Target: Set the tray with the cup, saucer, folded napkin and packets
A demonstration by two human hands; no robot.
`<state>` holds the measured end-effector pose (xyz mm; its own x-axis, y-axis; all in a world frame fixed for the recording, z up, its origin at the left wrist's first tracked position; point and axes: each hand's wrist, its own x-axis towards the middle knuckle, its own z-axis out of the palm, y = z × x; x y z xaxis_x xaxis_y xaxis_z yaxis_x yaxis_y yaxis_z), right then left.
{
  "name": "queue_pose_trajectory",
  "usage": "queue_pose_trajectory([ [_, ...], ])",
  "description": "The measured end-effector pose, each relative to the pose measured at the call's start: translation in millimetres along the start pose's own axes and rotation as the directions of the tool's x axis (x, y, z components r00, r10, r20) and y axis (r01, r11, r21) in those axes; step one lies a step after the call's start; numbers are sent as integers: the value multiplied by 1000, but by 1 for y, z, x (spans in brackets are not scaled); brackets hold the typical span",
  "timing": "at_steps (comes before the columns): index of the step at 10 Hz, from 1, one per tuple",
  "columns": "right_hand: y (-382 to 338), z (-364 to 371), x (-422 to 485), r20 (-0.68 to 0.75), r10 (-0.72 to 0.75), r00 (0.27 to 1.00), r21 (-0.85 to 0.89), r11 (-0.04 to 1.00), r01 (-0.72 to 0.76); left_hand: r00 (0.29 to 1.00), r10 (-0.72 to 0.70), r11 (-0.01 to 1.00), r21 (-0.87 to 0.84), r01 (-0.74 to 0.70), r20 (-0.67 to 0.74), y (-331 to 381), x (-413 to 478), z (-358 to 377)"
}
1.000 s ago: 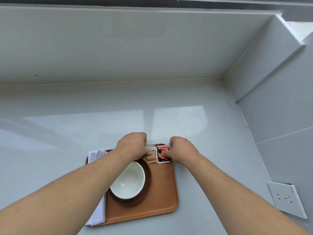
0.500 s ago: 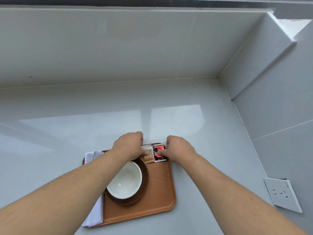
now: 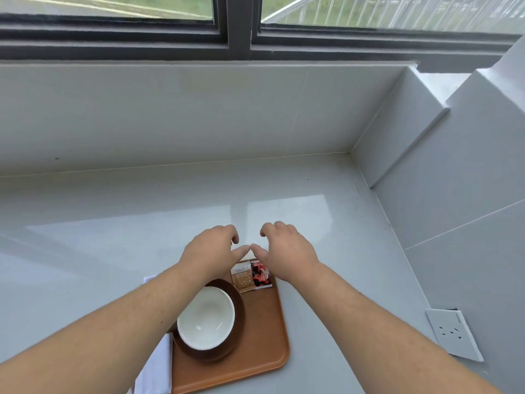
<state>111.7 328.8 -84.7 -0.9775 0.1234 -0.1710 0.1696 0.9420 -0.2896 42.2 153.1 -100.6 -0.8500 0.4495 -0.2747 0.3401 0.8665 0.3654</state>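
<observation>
An orange-brown tray [image 3: 264, 354] lies on the grey counter near me. A white cup [image 3: 206, 318] sits in a dark brown saucer [image 3: 238, 311] on the tray's left half. Two packets lie side by side at the tray's far right corner: a tan packet [image 3: 242, 277] and a red packet [image 3: 262, 275]. A white folded napkin [image 3: 154, 368] lies along the tray's left edge, mostly under my left forearm. My left hand [image 3: 211, 251] and my right hand [image 3: 284, 251] hover just beyond the packets, fingers curled apart, thumb tips almost touching, holding nothing.
The grey counter [image 3: 113, 237] runs to a tiled back wall with a window above. A tiled side wall closes the right, with a white socket plate [image 3: 451, 334] low on it.
Both hands have let go of the packets and lifted away toward the far side of the tray. The packets stay flat at the tray's corner. My head has tilted up, showing the window.
</observation>
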Motion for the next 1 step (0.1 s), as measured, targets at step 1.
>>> queue_pose_trajectory([
  [1,-9,-16,3,-50,-60,997,17,998,61,992,31,999,-18,-33,-125,3,-4,-20],
])
